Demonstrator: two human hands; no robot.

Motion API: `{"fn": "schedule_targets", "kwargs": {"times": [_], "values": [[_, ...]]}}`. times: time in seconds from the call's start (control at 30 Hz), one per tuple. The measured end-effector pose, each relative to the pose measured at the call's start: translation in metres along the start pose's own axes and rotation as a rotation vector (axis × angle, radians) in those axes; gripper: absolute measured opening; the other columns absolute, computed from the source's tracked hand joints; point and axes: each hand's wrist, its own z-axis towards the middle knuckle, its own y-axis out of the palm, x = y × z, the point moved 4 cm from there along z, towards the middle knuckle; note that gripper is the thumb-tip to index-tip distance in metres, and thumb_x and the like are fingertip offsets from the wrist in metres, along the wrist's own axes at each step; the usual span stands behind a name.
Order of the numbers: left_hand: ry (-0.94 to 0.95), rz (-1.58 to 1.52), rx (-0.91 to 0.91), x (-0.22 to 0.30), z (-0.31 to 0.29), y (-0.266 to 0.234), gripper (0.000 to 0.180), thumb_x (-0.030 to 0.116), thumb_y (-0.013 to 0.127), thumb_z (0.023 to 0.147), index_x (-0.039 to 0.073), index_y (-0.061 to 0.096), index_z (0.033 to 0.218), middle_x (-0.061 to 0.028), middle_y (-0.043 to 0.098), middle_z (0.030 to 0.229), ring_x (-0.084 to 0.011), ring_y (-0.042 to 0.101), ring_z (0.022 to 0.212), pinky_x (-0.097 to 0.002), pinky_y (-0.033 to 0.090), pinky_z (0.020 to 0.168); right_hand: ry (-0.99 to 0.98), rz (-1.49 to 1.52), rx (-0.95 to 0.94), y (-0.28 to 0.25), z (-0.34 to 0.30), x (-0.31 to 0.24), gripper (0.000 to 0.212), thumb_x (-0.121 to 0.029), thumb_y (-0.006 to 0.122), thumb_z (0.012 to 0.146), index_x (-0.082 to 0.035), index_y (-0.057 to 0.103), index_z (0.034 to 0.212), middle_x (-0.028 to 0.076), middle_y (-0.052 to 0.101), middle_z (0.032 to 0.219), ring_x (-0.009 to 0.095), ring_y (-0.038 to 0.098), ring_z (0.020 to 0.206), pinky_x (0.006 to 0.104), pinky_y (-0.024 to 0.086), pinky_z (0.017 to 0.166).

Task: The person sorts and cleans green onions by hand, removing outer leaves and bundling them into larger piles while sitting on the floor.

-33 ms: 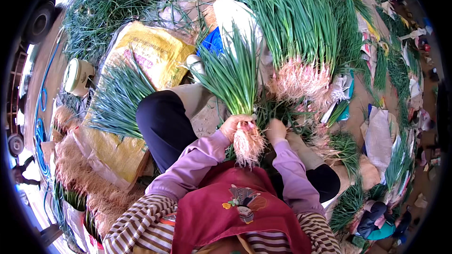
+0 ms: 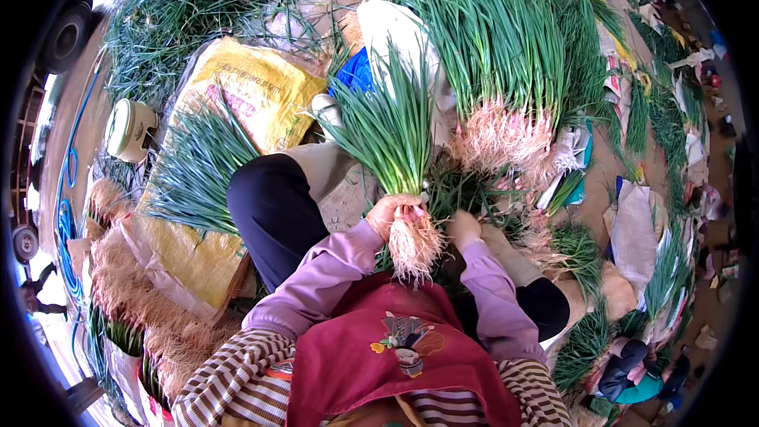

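Note:
My left hand (image 2: 386,213) is wrapped around a bunch of green onions (image 2: 399,142) just above the roots. The leaves fan out away from me, and the pale, stringy roots (image 2: 415,245) hang toward my apron. Close by on the right, my right hand (image 2: 464,229) is closed, beside the loose green leaves (image 2: 466,190) between my legs. Its fingertips are hidden, so whatever it may hold cannot be made out. Beyond it lies a big row of green onions (image 2: 506,47) with pinkish roots facing me.
A yellow woven sack (image 2: 269,83) and bluish-green onions (image 2: 202,166) lie at my left. Past them stands a whitish bucket (image 2: 130,130). Rooted bundles (image 2: 150,300) are heaped at lower left. Someone's dark-clothed leg (image 2: 621,368) shows at lower right.
My right hand has dropped very slightly toward me. The left hand keeps its grip on the green onions in nearly the same place.

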Motion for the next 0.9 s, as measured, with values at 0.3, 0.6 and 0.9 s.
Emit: {"fn": "schedule_targets", "kwargs": {"times": [0.3, 0.6, 0.9], "values": [[0.105, 0.134, 0.014, 0.019, 0.007, -0.009, 0.029, 0.009, 0.063, 0.077, -0.001, 0.058, 0.104, -0.0128, 0.065, 0.088, -0.0146, 0.063, 0.063, -0.0213, 0.051, 0.053, -0.130, 0.285, 0.572, -0.119, 0.078, -0.032, 0.031, -0.032, 0.049, 0.088, -0.005, 0.062, 0.095, 0.021, 0.064, 0.088, 0.037, 0.062, 0.085, 0.0450, 0.047, 0.075], [0.104, 0.037, -0.021, 0.030, 0.000, 0.005, 0.026, 0.003, 0.060, 0.078, 0.001, 0.057, 0.104, -0.0129, 0.066, 0.082, -0.0146, 0.063, 0.062, -0.0235, 0.053, 0.057, -0.082, 0.307, 0.177, -0.137, 0.068, -0.046, 0.025, -0.029, 0.056, 0.088, -0.007, 0.067, 0.087, 0.007, 0.060, 0.059, 0.015, 0.052, 0.047, 0.0329, 0.043, 0.049], [-0.017, 0.016, 0.100, 0.005, 0.017, -0.009, 0.022, 0.009, 0.062, 0.079, -0.002, 0.061, 0.097, -0.0094, 0.065, 0.075, -0.0110, 0.059, 0.056, -0.0193, 0.049, 0.051, -0.175, 0.803, 0.002, -0.107, 0.027, -0.053, 0.031, -0.035, 0.056, 0.089, -0.006, 0.063, 0.083, 0.004, 0.064, 0.076, 0.014, 0.056, 0.059, 0.0292, 0.044, 0.054]]}}
